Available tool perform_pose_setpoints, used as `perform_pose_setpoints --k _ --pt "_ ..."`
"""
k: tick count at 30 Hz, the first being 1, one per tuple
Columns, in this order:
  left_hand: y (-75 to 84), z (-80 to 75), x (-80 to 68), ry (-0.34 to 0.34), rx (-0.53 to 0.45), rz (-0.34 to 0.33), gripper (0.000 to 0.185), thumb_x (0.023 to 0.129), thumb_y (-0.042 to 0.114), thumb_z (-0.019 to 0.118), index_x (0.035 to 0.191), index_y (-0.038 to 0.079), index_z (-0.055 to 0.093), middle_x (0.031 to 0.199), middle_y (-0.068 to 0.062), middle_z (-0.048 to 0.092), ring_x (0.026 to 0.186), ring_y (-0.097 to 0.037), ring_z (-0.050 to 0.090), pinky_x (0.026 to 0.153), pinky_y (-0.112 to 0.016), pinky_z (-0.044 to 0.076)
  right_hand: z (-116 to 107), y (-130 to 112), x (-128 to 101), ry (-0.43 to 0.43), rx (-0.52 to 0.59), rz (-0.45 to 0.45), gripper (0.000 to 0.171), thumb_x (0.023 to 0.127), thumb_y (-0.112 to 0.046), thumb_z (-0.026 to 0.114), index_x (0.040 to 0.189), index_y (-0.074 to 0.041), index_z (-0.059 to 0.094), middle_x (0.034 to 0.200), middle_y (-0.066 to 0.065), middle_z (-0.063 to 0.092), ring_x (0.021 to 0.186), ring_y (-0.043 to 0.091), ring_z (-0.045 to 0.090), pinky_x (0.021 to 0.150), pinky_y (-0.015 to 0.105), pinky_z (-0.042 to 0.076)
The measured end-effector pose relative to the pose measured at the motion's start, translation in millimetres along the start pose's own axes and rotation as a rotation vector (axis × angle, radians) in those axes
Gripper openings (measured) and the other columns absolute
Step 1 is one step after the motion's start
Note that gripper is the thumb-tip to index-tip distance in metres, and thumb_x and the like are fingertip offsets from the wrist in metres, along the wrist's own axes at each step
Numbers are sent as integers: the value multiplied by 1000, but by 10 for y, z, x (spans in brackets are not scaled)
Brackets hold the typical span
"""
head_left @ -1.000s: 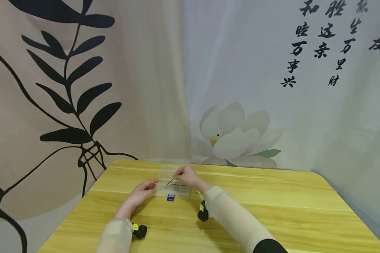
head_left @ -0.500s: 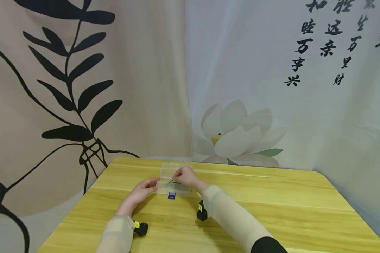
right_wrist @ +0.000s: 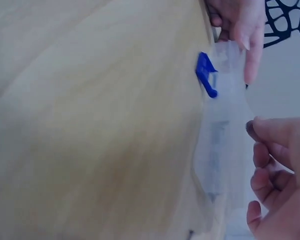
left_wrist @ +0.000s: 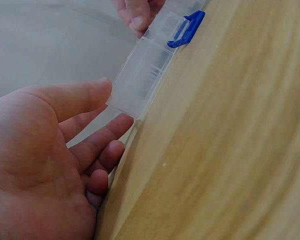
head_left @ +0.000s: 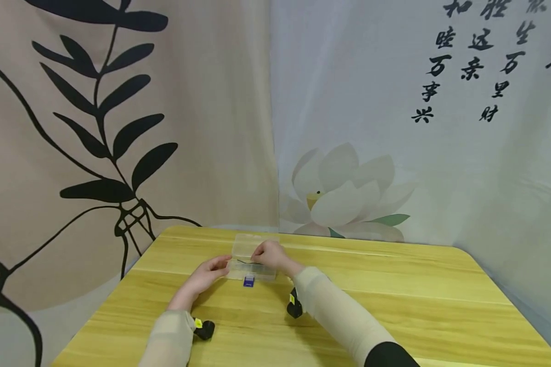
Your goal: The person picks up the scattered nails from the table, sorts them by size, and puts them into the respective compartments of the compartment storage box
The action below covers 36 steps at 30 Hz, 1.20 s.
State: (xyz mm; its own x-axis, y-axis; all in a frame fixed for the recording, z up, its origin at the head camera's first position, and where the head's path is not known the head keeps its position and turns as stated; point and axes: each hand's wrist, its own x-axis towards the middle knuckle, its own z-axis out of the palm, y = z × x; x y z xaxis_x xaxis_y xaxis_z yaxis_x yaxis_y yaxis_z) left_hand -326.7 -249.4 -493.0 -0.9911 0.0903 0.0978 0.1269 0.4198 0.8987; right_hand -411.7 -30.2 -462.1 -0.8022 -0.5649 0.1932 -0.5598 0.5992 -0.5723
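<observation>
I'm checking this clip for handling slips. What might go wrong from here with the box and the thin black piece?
The right hand pinches a thin black piece over the open clear plastic box; being so slight, it may slip and fall outside. The left hand only steadies the box's end with its fingertips, so the light box may slide on the wooden table.

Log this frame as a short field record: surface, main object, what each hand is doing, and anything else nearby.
surface: wooden table
main object: clear plastic box, lid open, blue latch on its near side
left hand: fingers straight, touching the box's left end
right hand: over the box, pinching a thin dark wire-like item; what it is cannot be told
backdrop: printed cloth with leaves, a lotus and characters
</observation>
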Motion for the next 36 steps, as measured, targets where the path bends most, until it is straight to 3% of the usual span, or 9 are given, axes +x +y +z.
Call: perform_pose_setpoints --k 8,11,15,18,23,36 --pt "-42 16 48 -3 23 1 44 99 11 55 142 3 48 141 -25 46 129 -42 40 104 -56 33 -324 143 -101 -13 103 -45 18 93 -11 63 90 -1 77 94 8 73 49 7 41 55 22 40" --pt "-36 4 48 -4 15 0 44 99 11 55 142 3 47 141 -25 45 130 -42 39 105 -56 33 -458 195 -174 3 126 -52 17 93 -10 63 91 0 77 98 9 73 53 7 41 56 21 38" --pt "-14 1 31 -4 13 -6 45 99 12 55 142 3 47 141 -26 45 130 -42 39 105 -56 32 -618 253 -316 2 156 -47 16 93 -10 64 93 1 76 97 10 73 62 6 46 58 24 36" --pt "-11 12 23 -7 25 -2 45 99 12 56 142 3 48 140 -26 46 129 -43 40 105 -56 32 -699 335 -428 -12 188 -51 16 93 -10 64 95 1 75 98 9 73 74 7 57 66 25 45" --pt "-11 24 5 -3 31 -6 44 99 12 56 141 3 48 139 -26 46 129 -43 41 105 -56 32 -780 470 -611 -42 254 -15 19 94 -14 64 100 1 74 101 8 72 95 19 66 85 38 52" --pt "-9 15 -22 -9 16 -16 44 99 12 56 142 3 48 139 -26 46 128 -41 42 102 -55 36 -797 802 -1088 -100 397 73 20 94 -15 63 105 -1 72 108 7 69 104 22 61 94 48 46"
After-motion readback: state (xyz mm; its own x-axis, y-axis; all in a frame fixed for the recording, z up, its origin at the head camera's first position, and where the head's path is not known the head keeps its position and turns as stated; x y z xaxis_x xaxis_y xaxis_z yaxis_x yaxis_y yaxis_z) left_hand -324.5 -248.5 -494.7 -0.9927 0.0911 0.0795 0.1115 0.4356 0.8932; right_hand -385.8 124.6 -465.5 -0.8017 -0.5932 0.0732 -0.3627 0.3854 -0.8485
